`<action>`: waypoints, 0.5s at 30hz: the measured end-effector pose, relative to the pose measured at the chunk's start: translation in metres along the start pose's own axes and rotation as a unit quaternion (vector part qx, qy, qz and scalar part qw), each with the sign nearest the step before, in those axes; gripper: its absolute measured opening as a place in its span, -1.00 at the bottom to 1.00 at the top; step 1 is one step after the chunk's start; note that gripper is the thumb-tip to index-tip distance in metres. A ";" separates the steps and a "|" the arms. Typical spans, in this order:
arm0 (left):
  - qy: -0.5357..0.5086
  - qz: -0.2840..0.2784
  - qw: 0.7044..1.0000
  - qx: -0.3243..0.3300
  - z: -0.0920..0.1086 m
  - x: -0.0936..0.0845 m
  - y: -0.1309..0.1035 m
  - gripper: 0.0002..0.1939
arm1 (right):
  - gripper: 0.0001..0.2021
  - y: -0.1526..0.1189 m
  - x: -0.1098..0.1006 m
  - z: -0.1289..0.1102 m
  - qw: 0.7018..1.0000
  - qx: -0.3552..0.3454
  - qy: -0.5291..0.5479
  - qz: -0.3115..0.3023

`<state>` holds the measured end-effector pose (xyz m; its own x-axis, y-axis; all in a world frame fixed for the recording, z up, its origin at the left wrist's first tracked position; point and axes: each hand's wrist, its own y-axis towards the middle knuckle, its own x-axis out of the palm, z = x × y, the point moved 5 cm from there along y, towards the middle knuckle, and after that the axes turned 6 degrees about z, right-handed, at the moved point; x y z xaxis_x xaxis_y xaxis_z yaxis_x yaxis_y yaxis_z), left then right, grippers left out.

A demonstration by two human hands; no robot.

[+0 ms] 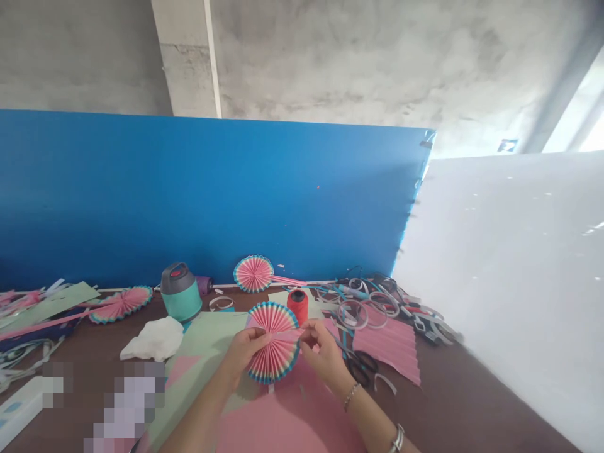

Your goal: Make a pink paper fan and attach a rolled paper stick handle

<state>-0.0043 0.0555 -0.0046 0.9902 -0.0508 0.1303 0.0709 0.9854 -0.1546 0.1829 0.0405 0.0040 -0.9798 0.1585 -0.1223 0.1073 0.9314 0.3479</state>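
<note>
Both hands hold a round pleated paper fan point(272, 368), pink in the middle with a rainbow-coloured, blue-edged rim. My left hand point(250, 346) grips its left side, thumb near the centre. On the right, my right hand point(323, 349) pinches the fan's edge, where a pink strip runs from the centre to the fingers. Just behind the fan stands a spool of red thread point(297, 307). Sheets of pink paper point(287, 425) and pale green paper point(212, 333) lie beneath the hands. Black-handled scissors point(362, 368) rest beside my right wrist.
Finished-looking fans point(253, 274) lie at the back and left. A teal flask point(180, 296) stands near white tissue point(153, 338). Cables and tape rings point(353, 314) crowd the right, by pleated pink paper point(389, 346). A blue partition point(212, 201) bounds the table's back.
</note>
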 end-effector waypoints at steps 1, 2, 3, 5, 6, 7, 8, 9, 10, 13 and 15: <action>-0.001 -0.007 1.000 -0.002 -0.002 0.000 0.001 -0.66 | -0.78 0.001 -0.001 0.000 1.000 -0.009 -0.005 0.009; 0.000 -0.016 1.000 -0.005 -0.004 0.000 0.002 -0.67 | -0.77 0.001 -0.002 0.000 1.000 -0.018 -0.007 0.013; 0.002 -0.023 1.000 -0.010 -0.006 0.000 0.004 -0.67 | -0.77 0.002 -0.003 0.001 0.999 -0.027 -0.010 0.013; 0.007 -0.035 0.999 -0.016 -0.010 0.000 0.006 -0.67 | -0.78 0.003 -0.004 0.001 0.999 -0.038 -0.023 0.013; 0.010 -0.036 0.999 -0.018 -0.011 0.000 0.007 -0.67 | -0.79 0.003 -0.004 0.002 0.999 -0.040 -0.031 0.012; 0.014 -0.038 0.999 -0.017 -0.011 -0.001 0.007 -0.67 | -0.79 0.003 -0.004 0.003 0.998 -0.039 -0.039 0.011; 0.016 -0.039 0.999 -0.016 -0.011 -0.001 0.007 -0.67 | -0.78 0.003 -0.004 0.004 0.998 -0.038 -0.047 0.009; 0.019 -0.040 0.999 -0.014 -0.010 -0.001 0.007 -0.67 | -0.78 0.003 -0.004 0.005 0.998 -0.037 -0.054 0.008; 0.021 -0.044 0.999 -0.011 -0.009 -0.001 0.006 -0.68 | -0.78 0.003 -0.003 0.005 0.997 -0.038 -0.062 0.008; 0.026 -0.052 0.998 -0.002 -0.005 0.001 0.003 -0.71 | -0.80 0.002 -0.003 0.002 0.993 -0.067 -0.094 0.016; 0.022 -0.033 0.999 0.000 -0.004 0.001 0.002 -0.71 | -0.82 0.001 -0.003 -0.003 0.987 -0.103 -0.120 0.028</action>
<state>-0.0028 0.0572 -0.0085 0.9878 -0.1226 0.0961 0.1359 0.9797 -0.1473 0.1850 0.0403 0.0079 -0.9029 0.3028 -0.3051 0.0982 0.8363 0.5394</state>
